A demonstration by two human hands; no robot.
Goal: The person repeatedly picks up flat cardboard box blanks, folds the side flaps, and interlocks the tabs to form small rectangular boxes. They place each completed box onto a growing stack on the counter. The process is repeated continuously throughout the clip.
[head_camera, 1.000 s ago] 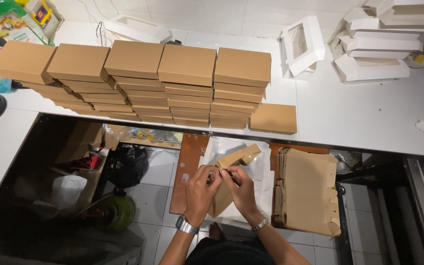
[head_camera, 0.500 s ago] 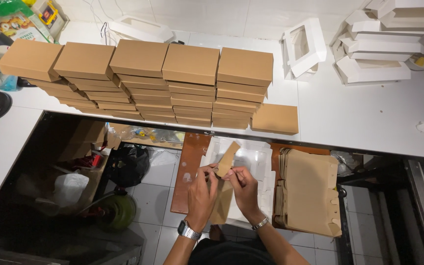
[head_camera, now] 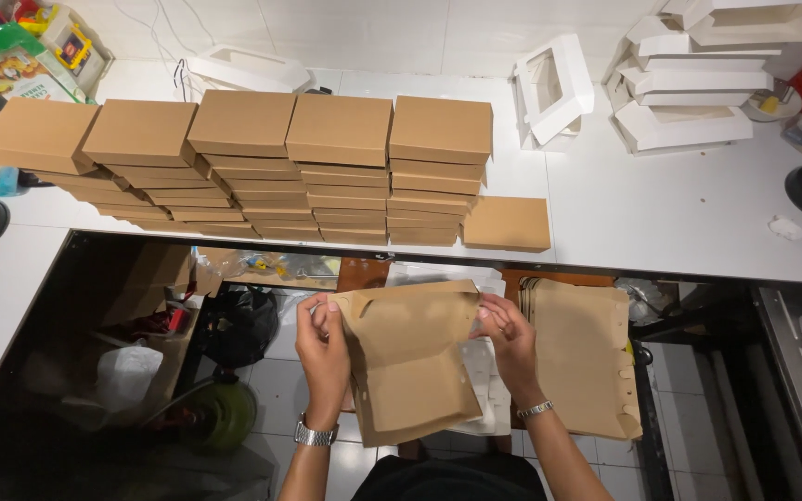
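While left hand [head_camera: 324, 348] and right hand [head_camera: 510, 339] pinch the flat brown box blank [head_camera: 412, 357] by its upper corners below the table [head_camera: 661, 204] edge, fingers should probably crease squarely along scored folds.

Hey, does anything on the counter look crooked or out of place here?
Mostly tidy. The brown box stacks lean and step leftward, and one white window box stands tipped on edge apart from the white pile.

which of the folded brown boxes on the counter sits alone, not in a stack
The single brown box at the right end of the row, lying flat on the white counter beside the rightmost stack.
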